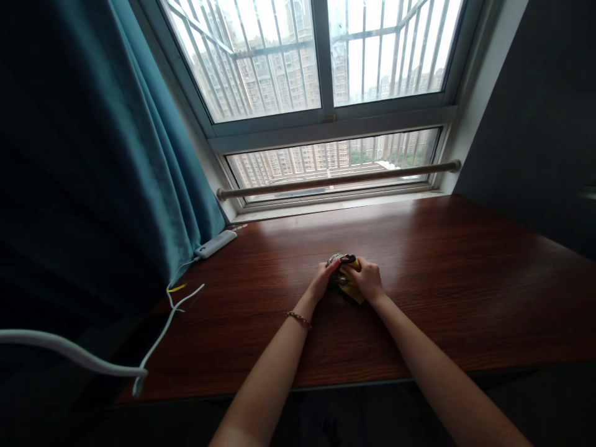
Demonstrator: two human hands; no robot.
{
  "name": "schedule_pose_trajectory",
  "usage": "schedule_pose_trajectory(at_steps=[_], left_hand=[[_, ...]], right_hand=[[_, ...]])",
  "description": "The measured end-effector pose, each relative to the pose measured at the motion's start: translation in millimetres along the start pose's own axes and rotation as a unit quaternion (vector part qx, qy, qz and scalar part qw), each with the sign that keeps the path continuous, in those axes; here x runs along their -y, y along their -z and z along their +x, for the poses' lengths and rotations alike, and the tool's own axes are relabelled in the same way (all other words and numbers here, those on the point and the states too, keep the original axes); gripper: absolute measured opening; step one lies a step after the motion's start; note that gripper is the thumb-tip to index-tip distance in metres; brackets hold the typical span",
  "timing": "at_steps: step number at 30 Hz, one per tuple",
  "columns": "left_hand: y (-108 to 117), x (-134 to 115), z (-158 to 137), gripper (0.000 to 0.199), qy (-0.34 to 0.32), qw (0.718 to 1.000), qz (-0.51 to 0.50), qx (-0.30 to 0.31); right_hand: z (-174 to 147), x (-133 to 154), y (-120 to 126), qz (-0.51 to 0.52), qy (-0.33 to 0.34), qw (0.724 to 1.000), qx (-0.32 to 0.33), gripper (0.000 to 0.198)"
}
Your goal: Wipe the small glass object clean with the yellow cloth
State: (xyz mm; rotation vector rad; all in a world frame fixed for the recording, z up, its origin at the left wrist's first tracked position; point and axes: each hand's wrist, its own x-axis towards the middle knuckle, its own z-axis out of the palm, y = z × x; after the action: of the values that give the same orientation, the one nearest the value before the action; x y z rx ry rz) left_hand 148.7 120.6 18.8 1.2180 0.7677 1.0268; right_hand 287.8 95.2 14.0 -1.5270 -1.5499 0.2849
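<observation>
One yellow and black thing (352,292): between the two hands, right of the left hand and left of the right hand; too small to tell what it is. Its yellow bottom pokes out toward the person.
Left hand (319,280): gripping its left side.
Right hand (371,280): gripping its right side, thumb on the yellow part.
Bracelet (299,319): around the left wrist.
Brown table (419,248): shiny, under both hands.
White box (216,244): on the table, beside the blue curtain (153,155).
Window (326,74): past the table, rail (339,180) across its low part.
</observation>
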Motion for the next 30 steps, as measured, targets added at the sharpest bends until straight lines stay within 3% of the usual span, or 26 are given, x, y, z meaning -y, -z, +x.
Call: schedule_pose_trajectory(at_steps=[4, 8, 10, 12, 15, 18, 20, 24, 26, 30], left_hand=[[-0.9, 1.9, -0.1, 0.040, 0.003, 1.000, -0.025, -0.009], [-0.7, 0.5, 2.2, 0.042, -0.022, 0.995, -0.092, -0.016], [0.9, -1.6, 3.0, 0.047, -0.032, 0.990, -0.137, -0.008], [3.2, -3.7, 3.0, 0.049, -0.039, 0.983, -0.181, -0.017], [6.3, -6.1, 2.1, 0.052, -0.030, 0.971, -0.232, -0.043], [6.9, -6.5, 1.4, 0.058, -0.005, 0.967, -0.252, -0.026], [5.1, -5.8, 1.4, 0.058, 0.023, 0.969, -0.245, -0.009], [-1.1, -3.2, 2.2, 0.050, 0.091, 0.969, -0.227, 0.022], [-2.7, -1.8, 3.0, 0.045, 0.105, 0.967, -0.232, 0.029], [-0.8, 2.5, 6.2, 0.043, 0.097, 0.959, -0.264, 0.036]], right_hand=[[-1.7, 3.9, -0.4, -0.019, 0.003, 1.000, -0.007, 0.031], [-1.8, 8.0, 1.7, 0.029, 0.018, 0.998, -0.047, 0.036], [0.4, 5.7, 1.8, 0.064, -0.025, 0.994, -0.084, 0.040], [4.7, -0.7, 1.4, 0.111, -0.109, 0.979, -0.133, 0.046], [12.6, -12.3, 3.1, 0.189, -0.227, 0.930, -0.217, 0.052], [15.8, -13.4, 8.9, 0.201, -0.254, 0.899, -0.294, 0.053], [12.5, -5.1, 12.2, 0.190, -0.192, 0.917, -0.295, 0.050], [-2.3, 17.9, 9.8, 0.156, 0.038, 0.977, -0.143, 0.048], [-8.6, 23.8, 6.3, 0.103, 0.123, 0.982, -0.095, 0.046], [-12.4, 23.8, 3.7, -0.003, 0.237, 0.971, -0.040, 0.023]])
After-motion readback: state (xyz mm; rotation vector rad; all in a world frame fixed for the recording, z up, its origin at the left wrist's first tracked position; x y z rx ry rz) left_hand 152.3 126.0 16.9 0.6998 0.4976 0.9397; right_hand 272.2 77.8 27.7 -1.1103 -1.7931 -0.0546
